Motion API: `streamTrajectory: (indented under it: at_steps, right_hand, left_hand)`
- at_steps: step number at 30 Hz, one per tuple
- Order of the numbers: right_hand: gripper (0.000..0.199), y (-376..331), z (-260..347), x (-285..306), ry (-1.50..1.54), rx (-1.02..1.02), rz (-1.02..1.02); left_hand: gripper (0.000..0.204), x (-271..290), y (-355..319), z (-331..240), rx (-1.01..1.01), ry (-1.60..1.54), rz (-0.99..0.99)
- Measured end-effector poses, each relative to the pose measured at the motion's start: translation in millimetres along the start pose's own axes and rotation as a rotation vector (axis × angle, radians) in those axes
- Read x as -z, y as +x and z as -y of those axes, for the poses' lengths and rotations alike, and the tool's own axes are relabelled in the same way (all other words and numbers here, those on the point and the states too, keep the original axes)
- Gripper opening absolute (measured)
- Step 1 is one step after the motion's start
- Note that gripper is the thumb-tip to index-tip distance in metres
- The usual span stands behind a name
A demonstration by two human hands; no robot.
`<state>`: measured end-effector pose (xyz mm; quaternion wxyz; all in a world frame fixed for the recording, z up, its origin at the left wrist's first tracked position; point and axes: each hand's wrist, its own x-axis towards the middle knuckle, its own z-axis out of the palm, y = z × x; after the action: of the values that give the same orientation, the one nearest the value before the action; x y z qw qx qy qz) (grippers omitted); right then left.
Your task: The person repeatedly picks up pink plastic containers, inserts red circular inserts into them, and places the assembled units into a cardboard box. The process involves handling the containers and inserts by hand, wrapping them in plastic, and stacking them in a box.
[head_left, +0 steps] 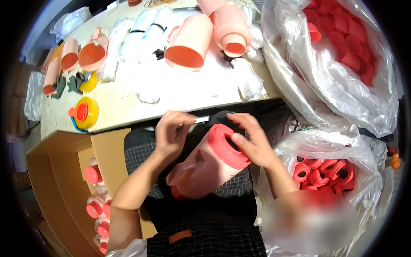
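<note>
A pink jug (205, 165) with a side handle lies tilted across my lap, its red collar (227, 145) and dark round opening facing up and to the right. My right hand (253, 139) grips that collar, the thumb over the rim. My left hand (172, 132) is raised left of the collar, apart from the jug, with its fingers curled together. What they pinch, if anything, is hidden. Beside its fingertips a small shiny metal strip (202, 119) shows; I cannot tell whether the hand holds it.
Pink jug bodies (188, 40), plastic bags, dark gloves (77, 81) and a yellow tape roll (87, 112) lie on the table (115, 115). At left, an open cardboard box (55, 180) holds wrapped red-capped bottles. On the right, plastic bags hold red cups (338, 40) and red ring-shaped parts (320, 176).
</note>
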<state>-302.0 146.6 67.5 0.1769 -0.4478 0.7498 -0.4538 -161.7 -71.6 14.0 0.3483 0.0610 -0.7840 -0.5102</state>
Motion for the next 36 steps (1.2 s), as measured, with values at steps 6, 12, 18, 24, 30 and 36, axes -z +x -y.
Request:
streamTrajectory:
  at_steps: [6,12,18,24,30,36]
  right_hand:
    - [0.038,20,-23,-21,0.193,-0.035,0.200]
    - [0.011,41,-50,-29,0.661,-0.463,-0.009]
    - [0.013,51,-56,-52,0.568,-0.384,-0.458]
    - [0.011,33,-72,-49,0.782,-0.231,-0.541]
    - [0.013,15,-97,-39,0.467,-0.206,-0.826]
    - [0.015,-29,-84,-64,0.927,-0.362,-1.026]
  left_hand:
    - [0.008,-72,107,119,0.115,0.570,0.137]
    - [0.022,-73,122,124,0.290,0.361,-0.032]
    - [0.020,-77,67,48,0.656,-0.490,0.234]
    - [0.018,-61,53,3,0.672,-0.566,0.072]
    - [0.015,-42,29,0,0.659,-0.975,-0.142]
    - [0.029,-8,6,0,0.608,-0.001,0.186]
